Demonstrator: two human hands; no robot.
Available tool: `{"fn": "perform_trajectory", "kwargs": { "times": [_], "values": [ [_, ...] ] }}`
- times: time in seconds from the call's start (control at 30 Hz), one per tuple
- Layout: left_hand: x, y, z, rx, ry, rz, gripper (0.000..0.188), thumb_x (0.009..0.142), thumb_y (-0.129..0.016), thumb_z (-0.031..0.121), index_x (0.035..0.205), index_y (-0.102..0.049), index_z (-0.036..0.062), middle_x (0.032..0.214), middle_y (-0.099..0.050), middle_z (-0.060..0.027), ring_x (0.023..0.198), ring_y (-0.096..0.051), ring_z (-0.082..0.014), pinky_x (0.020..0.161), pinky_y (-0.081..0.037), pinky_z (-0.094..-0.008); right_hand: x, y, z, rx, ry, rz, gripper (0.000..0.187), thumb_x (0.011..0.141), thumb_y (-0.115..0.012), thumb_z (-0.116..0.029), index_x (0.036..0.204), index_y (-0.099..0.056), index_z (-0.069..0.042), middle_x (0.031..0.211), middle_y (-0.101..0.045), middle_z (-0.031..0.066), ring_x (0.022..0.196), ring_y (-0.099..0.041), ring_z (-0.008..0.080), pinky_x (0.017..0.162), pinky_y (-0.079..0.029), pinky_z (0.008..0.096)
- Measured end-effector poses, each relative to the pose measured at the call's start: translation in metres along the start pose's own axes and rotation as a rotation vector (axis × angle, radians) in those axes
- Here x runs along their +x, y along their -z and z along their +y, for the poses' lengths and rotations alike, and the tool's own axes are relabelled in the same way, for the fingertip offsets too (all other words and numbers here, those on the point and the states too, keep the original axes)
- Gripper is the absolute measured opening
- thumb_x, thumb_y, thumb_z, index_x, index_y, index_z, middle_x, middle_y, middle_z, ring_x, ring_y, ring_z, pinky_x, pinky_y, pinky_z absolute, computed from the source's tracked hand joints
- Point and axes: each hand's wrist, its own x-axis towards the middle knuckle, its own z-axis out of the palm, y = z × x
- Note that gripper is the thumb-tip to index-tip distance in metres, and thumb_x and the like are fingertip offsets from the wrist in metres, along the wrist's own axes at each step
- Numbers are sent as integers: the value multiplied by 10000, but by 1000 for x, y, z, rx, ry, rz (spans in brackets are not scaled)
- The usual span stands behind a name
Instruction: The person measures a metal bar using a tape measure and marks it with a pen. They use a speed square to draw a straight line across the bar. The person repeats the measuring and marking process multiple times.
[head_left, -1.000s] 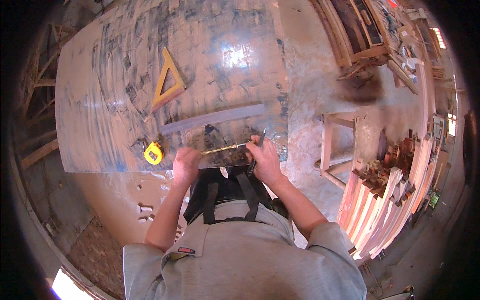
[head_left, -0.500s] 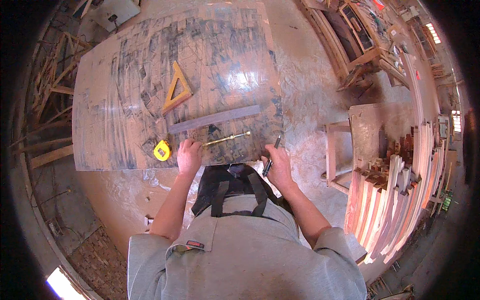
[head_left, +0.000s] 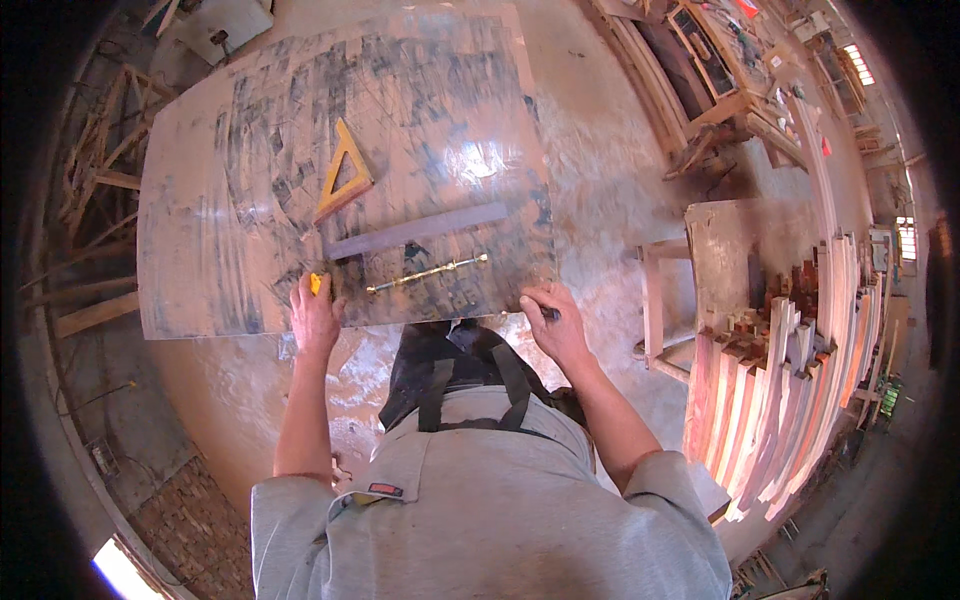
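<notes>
My left hand (head_left: 316, 318) is closed over a yellow tape measure (head_left: 317, 283) near the front edge of the table; only part of its case shows past the fingers. At the table's front right corner, my right hand (head_left: 556, 322) is closed round a black pen (head_left: 550, 313), most of it hidden in the grip. Between the hands lies a slim brass-and-silver rod (head_left: 425, 273). Behind it rests a flat, greyish wooden strip (head_left: 420, 230), slanting up to the right. A yellow triangular square (head_left: 345, 178) lies farther back, left of the strip's middle.
The large table (head_left: 200, 250) has a scuffed, dark-smeared top. To the right, many upright wooden boards (head_left: 760, 400) stand beside a wooden frame (head_left: 655, 305). A cluttered wooden bench (head_left: 700, 80) is at the far right, and timber framing (head_left: 105, 180) on the left.
My left hand has moved left, from beside the rod onto the tape measure. My right hand still holds the pen, which has turned and is now mostly hidden.
</notes>
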Motion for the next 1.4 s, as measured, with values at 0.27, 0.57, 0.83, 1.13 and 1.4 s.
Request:
{"fn": "perform_trajectory", "kwargs": {
  "times": [0.27,0.57,0.83,1.13,1.4],
  "values": [
    [17,23,-11,-436,203,-215,523,918,-686,231,1411,-573,100,1350,-583,-165,1190,-594,-329,971,-524,-439,6,-17,-4,235,-297,-304,272,964,-686,-262,1066,-741,-16,941,-697,192,924,-676,352,855,-532,403],
    [-30,94,89,-2028,372,-773,903,871,-720,560,1525,-412,19,1150,-663,-171,986,-685,-278,623,-617,-405,40,-36,-96,620,-226,-519,314,940,-729,-292,966,-694,20,865,-652,203,804,-652,320,747,-503,397],
    [1,111,152,-910,-131,-857,735,917,-664,319,1540,-386,48,1267,-662,-223,1170,-651,-374,981,-509,-442,51,-37,-77,438,-237,-662,270,914,-728,-102,1166,-691,-13,981,-681,94,946,-669,189,854,-530,321],
    [40,102,139,-536,-112,-640,385,890,-646,377,1164,-697,110,1125,-709,-213,1065,-668,-413,911,-525,-480,80,-26,-20,539,-559,-517,237,905,-737,-248,1009,-693,-39,831,-677,37,799,-591,96,733,-510,314],
    [92,83,93,-449,34,-547,299,927,-618,365,1028,-745,113,946,-730,-169,919,-700,-377,820,-541,-473,150,12,32,654,-776,-282,107,946,-701,-172,904,-670,-78,730,-565,-53,614,-487,73,566,-409,270]
  ]
}}
